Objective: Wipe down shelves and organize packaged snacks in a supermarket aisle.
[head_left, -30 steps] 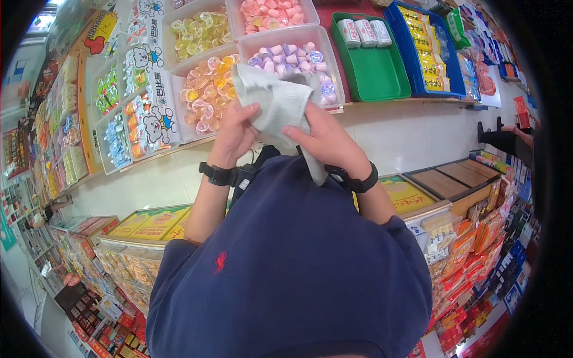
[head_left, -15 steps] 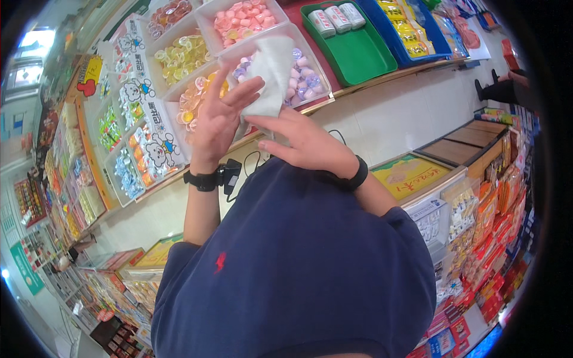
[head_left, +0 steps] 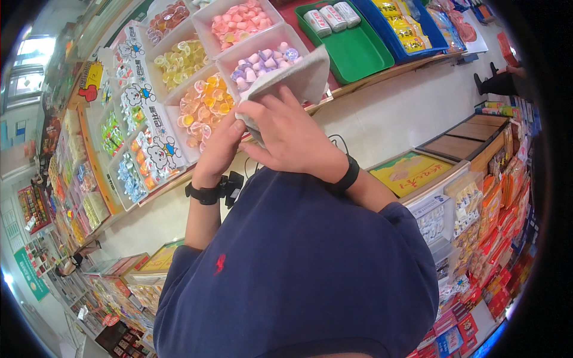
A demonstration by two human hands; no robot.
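A pale grey-white cloth (head_left: 311, 76) is spread in front of me, overlapping the near edge of the tray of purple and pink jelly cups (head_left: 262, 64). Pressed against the cloth with bent fingers is my right hand (head_left: 297, 140), which grips it from the near side. My left hand (head_left: 219, 149) meets the cloth's left corner, its fingers closed together there. The fingertips are partly hidden. Just beyond my left hand lies a tray of orange jelly cups (head_left: 206, 104).
Trays of yellow jelly cups (head_left: 179, 62) and pink jelly cups (head_left: 239, 24) stand farther back. To the right are a green tray (head_left: 361, 56) with white rolls and a blue bin (head_left: 439, 36) of yellow packets. A wooden shelf edge (head_left: 370, 80) runs along the front.
The cloth has swung from upright to spread out toward the right. My left hand, open with fingers spread before, has closed at the cloth's corner. More purple jelly cups show.
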